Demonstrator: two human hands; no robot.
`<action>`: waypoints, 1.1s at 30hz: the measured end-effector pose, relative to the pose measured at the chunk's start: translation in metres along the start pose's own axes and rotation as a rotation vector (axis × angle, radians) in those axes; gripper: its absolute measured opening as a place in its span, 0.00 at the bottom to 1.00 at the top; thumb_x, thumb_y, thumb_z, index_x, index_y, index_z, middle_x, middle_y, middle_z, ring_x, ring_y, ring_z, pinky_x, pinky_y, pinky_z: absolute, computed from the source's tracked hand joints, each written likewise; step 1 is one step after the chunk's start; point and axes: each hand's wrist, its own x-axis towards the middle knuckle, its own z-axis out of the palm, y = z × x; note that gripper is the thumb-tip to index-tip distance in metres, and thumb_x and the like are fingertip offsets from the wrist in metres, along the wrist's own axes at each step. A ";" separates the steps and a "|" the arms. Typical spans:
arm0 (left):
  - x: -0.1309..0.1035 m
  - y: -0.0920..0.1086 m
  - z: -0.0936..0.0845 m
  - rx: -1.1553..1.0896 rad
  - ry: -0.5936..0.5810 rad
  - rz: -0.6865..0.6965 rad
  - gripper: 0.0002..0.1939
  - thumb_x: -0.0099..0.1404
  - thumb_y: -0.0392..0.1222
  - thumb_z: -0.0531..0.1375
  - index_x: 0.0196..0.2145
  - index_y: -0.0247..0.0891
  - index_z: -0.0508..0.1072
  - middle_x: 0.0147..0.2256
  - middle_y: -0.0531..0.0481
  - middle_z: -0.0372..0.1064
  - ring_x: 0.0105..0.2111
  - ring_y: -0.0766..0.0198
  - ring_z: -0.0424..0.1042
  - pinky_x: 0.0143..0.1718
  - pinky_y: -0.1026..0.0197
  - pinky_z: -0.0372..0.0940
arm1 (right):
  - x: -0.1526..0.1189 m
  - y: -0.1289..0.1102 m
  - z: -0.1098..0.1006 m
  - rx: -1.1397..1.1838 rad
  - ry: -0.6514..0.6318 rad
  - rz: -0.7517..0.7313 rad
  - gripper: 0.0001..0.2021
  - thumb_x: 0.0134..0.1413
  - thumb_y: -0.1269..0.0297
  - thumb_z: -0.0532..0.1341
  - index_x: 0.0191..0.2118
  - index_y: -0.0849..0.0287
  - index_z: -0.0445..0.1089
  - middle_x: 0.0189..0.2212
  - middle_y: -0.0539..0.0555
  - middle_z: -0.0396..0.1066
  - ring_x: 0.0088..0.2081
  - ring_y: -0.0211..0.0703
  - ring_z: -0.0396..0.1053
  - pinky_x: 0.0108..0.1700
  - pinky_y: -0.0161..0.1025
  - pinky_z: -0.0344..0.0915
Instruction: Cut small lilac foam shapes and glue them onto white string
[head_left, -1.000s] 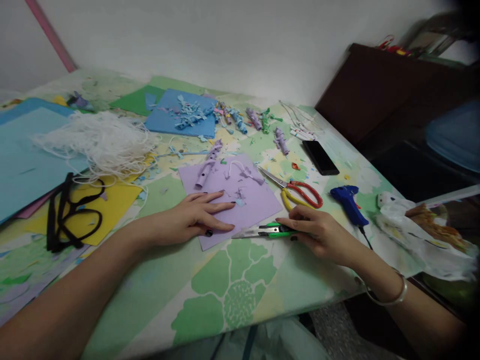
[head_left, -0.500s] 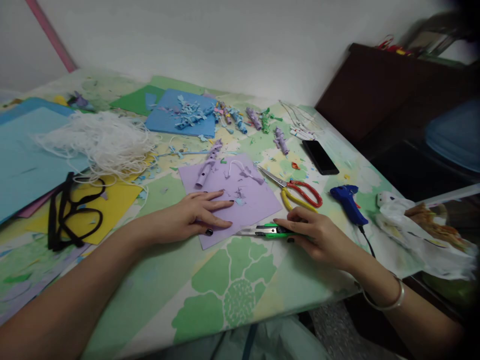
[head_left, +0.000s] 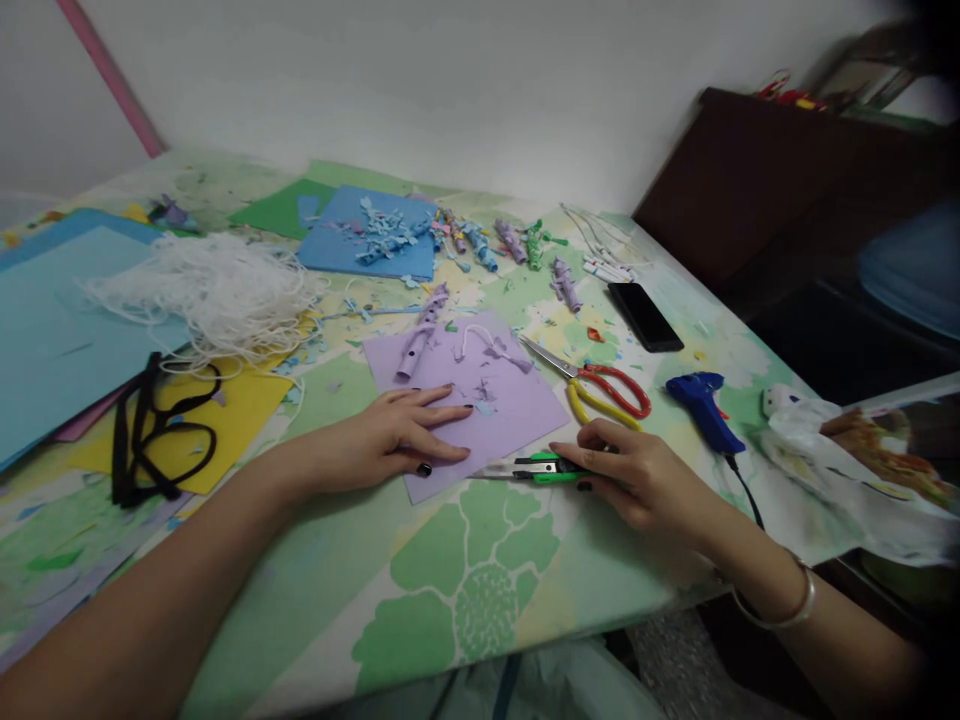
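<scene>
Beneath the left hand, open flat with fingers spread, lies a purple sheet. Right hand curled tight round a green cutter, blade by the sheet's near edge. Scissors just beyond it; blue glue gun rightward. Nearer than both hands, patterned tablecloth stretches to the table's edge.

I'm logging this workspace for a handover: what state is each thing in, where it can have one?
Purple sheet: flat under the left hand
Utility knife: blade out, gripped by the right hand
Scissors: blades look closed
Phone: screen dark
Glue gun: lying down, heat unclear
White string: tangled heap
Black glasses: folded or open unclear
</scene>
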 end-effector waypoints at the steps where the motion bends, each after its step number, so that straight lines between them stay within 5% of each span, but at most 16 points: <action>1: 0.000 0.000 0.000 -0.003 0.000 -0.003 0.27 0.67 0.30 0.52 0.55 0.64 0.65 0.67 0.60 0.43 0.68 0.55 0.35 0.63 0.40 0.38 | 0.000 0.000 0.000 0.000 0.000 0.000 0.21 0.59 0.73 0.52 0.56 0.62 0.68 0.41 0.61 0.67 0.38 0.46 0.67 0.38 0.43 0.66; 33: 0.000 0.001 0.000 -0.020 0.001 0.004 0.26 0.67 0.30 0.53 0.55 0.61 0.66 0.67 0.59 0.44 0.68 0.57 0.35 0.63 0.41 0.36 | 0.009 -0.015 0.008 -0.006 -0.036 -0.032 0.23 0.57 0.74 0.53 0.58 0.60 0.65 0.41 0.61 0.67 0.37 0.45 0.67 0.37 0.43 0.67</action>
